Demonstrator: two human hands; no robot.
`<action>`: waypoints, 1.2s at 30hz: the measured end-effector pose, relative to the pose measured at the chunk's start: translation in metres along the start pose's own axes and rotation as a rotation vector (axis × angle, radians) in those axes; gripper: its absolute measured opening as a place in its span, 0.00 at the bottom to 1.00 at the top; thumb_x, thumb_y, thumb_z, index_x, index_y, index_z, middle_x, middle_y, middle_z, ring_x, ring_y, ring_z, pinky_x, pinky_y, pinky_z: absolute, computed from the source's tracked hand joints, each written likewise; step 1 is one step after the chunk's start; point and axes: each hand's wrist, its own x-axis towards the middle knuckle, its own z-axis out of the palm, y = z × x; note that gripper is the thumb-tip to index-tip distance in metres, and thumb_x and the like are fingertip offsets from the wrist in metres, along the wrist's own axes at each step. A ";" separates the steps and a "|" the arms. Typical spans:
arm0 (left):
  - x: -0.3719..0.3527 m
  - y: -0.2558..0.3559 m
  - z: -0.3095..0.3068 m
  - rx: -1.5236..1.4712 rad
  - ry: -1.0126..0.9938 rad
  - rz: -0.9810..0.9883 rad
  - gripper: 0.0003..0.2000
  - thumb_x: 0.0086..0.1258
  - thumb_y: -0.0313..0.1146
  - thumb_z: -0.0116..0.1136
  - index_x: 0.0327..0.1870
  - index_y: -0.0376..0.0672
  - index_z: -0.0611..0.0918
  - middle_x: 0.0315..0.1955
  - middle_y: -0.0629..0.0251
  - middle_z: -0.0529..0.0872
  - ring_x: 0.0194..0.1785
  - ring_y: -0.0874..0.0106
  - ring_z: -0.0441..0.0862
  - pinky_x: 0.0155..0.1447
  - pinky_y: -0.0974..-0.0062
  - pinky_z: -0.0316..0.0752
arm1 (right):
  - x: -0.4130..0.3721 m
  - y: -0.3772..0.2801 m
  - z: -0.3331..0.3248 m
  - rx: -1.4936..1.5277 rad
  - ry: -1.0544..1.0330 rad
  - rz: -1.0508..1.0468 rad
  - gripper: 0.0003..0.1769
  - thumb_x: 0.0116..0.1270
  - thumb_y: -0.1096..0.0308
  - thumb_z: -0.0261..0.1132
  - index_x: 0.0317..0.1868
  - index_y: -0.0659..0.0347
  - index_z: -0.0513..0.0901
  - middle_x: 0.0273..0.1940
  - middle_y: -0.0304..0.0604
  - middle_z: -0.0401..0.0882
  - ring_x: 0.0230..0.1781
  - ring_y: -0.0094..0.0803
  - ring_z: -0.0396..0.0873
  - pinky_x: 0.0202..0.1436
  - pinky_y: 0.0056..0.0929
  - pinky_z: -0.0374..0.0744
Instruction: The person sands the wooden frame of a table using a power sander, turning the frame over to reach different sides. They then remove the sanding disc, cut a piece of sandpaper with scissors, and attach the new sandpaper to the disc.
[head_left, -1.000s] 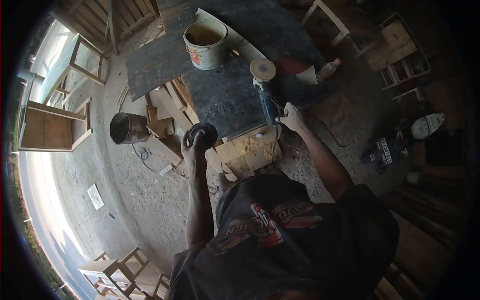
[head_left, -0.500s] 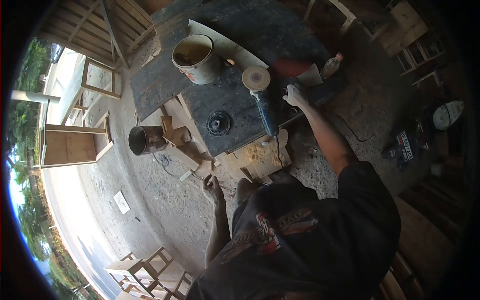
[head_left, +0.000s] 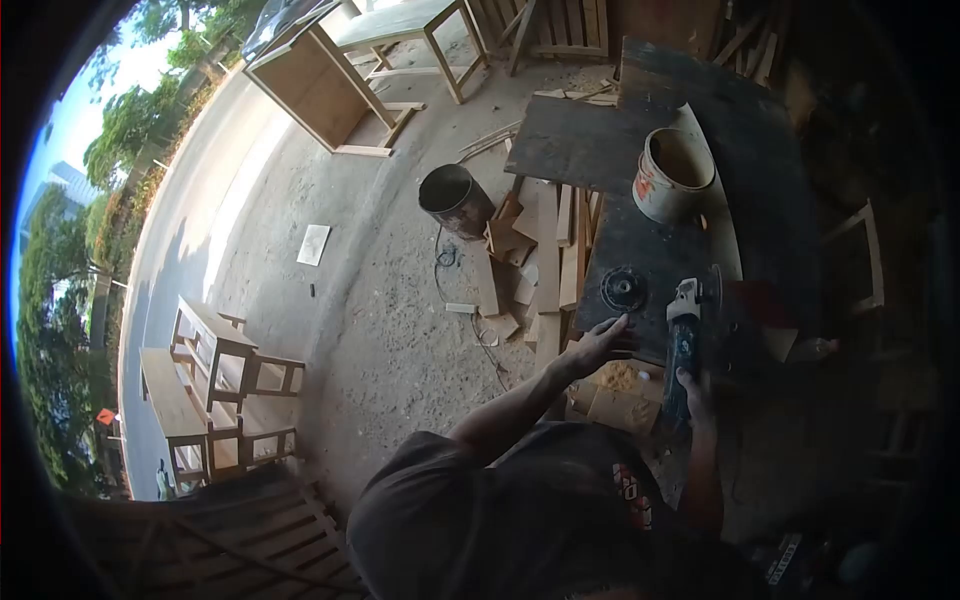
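Note:
My right hand [head_left: 695, 398] is wrapped round the body of an angle grinder [head_left: 683, 345] at the near edge of the dark tabletop [head_left: 570, 135]. The grinder's head points away from me, with its disc on the right side, seen edge-on. My left hand [head_left: 600, 345] reaches over the table's near edge, fingers stretched out and nothing in them. Just beyond its fingertips lies a round black disc-like part [head_left: 623, 289]. A white bucket [head_left: 655, 190] with a stained inside stands farther back on the table.
A dark metal bucket [head_left: 458, 205] stands on the ground left of the table, beside wood offcuts [head_left: 508, 240]. Wooden stools [head_left: 175, 395] are at the lower left. A wooden frame [head_left: 325, 85] stands by the road. A clear bottle [head_left: 815, 348] lies at the right.
The view has turned left. My right hand has taken hold of the grinder, which has been turned from lying disc up. My left hand has moved from beside my knee to the table.

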 end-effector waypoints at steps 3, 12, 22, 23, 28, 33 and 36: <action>-0.004 0.018 0.037 -0.311 -0.171 0.023 0.34 0.82 0.64 0.47 0.75 0.44 0.70 0.64 0.59 0.81 0.60 0.64 0.83 0.64 0.62 0.80 | -0.027 0.024 0.047 0.090 -0.091 -0.102 0.29 0.82 0.50 0.59 0.69 0.66 0.76 0.52 0.44 0.84 0.50 0.34 0.84 0.55 0.35 0.82; -0.072 0.016 0.023 -0.544 -0.151 0.046 0.33 0.77 0.66 0.55 0.69 0.47 0.76 0.51 0.63 0.86 0.50 0.67 0.86 0.57 0.64 0.82 | 0.004 -0.071 0.115 0.199 -0.042 -0.072 0.43 0.83 0.32 0.42 0.76 0.64 0.69 0.69 0.56 0.75 0.68 0.42 0.77 0.72 0.43 0.75; -0.126 0.035 0.059 -0.431 -0.197 0.270 0.35 0.76 0.56 0.61 0.77 0.49 0.66 0.58 0.63 0.80 0.56 0.69 0.84 0.58 0.66 0.82 | 0.007 -0.150 0.165 0.206 -0.359 -0.128 0.25 0.79 0.58 0.48 0.67 0.64 0.75 0.58 0.51 0.83 0.60 0.40 0.82 0.70 0.40 0.77; -0.125 0.029 0.056 -0.429 -0.199 0.275 0.35 0.76 0.56 0.61 0.77 0.49 0.66 0.58 0.63 0.80 0.56 0.69 0.84 0.58 0.66 0.82 | 0.007 -0.144 0.169 0.124 -0.311 -0.278 0.23 0.80 0.58 0.48 0.65 0.64 0.76 0.56 0.49 0.83 0.60 0.38 0.81 0.70 0.37 0.75; -0.117 0.006 0.035 -0.554 -0.112 0.222 0.32 0.76 0.59 0.58 0.69 0.41 0.76 0.51 0.58 0.87 0.50 0.65 0.87 0.56 0.64 0.84 | 0.003 -0.113 0.195 -0.335 -0.039 -0.866 0.26 0.86 0.55 0.43 0.59 0.68 0.80 0.56 0.51 0.84 0.62 0.41 0.79 0.72 0.40 0.71; -0.110 -0.009 0.029 -0.616 -0.186 0.199 0.31 0.77 0.58 0.58 0.69 0.42 0.75 0.51 0.57 0.87 0.49 0.64 0.88 0.55 0.63 0.85 | 0.000 -0.106 0.181 -0.342 -0.188 -0.961 0.26 0.86 0.52 0.46 0.61 0.69 0.76 0.61 0.55 0.80 0.66 0.46 0.76 0.76 0.45 0.66; -0.109 -0.013 0.032 -0.662 -0.144 0.214 0.32 0.75 0.59 0.59 0.69 0.44 0.76 0.50 0.57 0.87 0.49 0.61 0.88 0.54 0.61 0.85 | -0.011 -0.086 0.173 -0.484 -0.196 -1.129 0.25 0.85 0.52 0.47 0.60 0.67 0.74 0.58 0.56 0.80 0.66 0.49 0.77 0.78 0.49 0.64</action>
